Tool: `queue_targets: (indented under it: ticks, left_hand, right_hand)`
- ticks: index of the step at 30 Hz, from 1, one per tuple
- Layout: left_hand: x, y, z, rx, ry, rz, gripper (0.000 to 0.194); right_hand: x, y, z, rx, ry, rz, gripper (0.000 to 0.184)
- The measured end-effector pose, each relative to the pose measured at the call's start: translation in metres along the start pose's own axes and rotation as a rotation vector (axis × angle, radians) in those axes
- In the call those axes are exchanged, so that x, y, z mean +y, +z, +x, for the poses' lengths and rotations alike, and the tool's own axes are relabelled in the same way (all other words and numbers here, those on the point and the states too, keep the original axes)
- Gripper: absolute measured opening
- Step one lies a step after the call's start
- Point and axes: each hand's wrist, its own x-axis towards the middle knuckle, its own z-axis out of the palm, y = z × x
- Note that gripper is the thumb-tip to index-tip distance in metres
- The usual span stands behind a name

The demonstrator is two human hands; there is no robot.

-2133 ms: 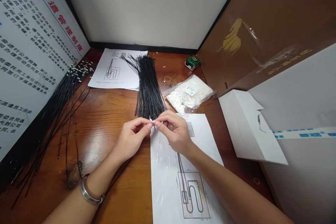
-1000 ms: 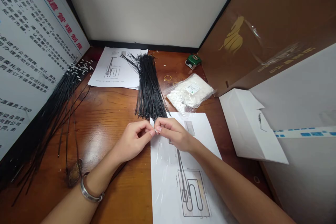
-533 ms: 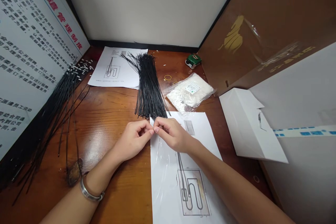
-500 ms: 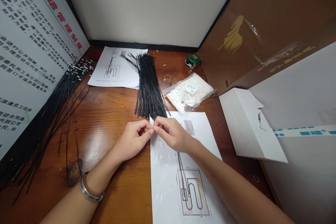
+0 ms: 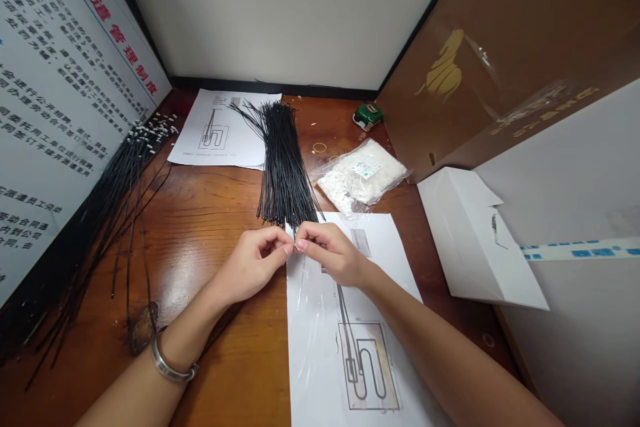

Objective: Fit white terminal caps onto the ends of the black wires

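Over the near sheet, fingertips of the left hand and right hand narrowly pinch a small pale piece. Left-side wires bear white ends, apparently done; dark-ended central wires apparently remain.

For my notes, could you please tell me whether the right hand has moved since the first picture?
Yes, slightly: the right hand sits a little nearer the wearer, judged against the plastic bag.

The bag lies right of the cable bundle, behind the near drawing sheet.
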Motion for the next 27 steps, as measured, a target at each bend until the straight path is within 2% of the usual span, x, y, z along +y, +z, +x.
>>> queue_targets:
  ticks: [12,17,27]
  left_hand:
    - [-0.0020,0.0024,0.0004,0.015,-0.033,-0.159,0.025]
    - [-0.0062,0.0030,0.0007,0.063,-0.014,-0.149,0.025]
    - [-0.0046,0.0025,0.0014,0.055,-0.044,-0.131,0.024]
  right_hand:
    - [-0.0035,0.0002,0.0005,-0.008,-0.023,-0.015,0.028]
    - [-0.0038,0.0016,0.0008,0.013,-0.015,-0.055,0.025]
    - [-0.0013,0.0031,0.0006,0.038,-0.061,-0.192,0.024]
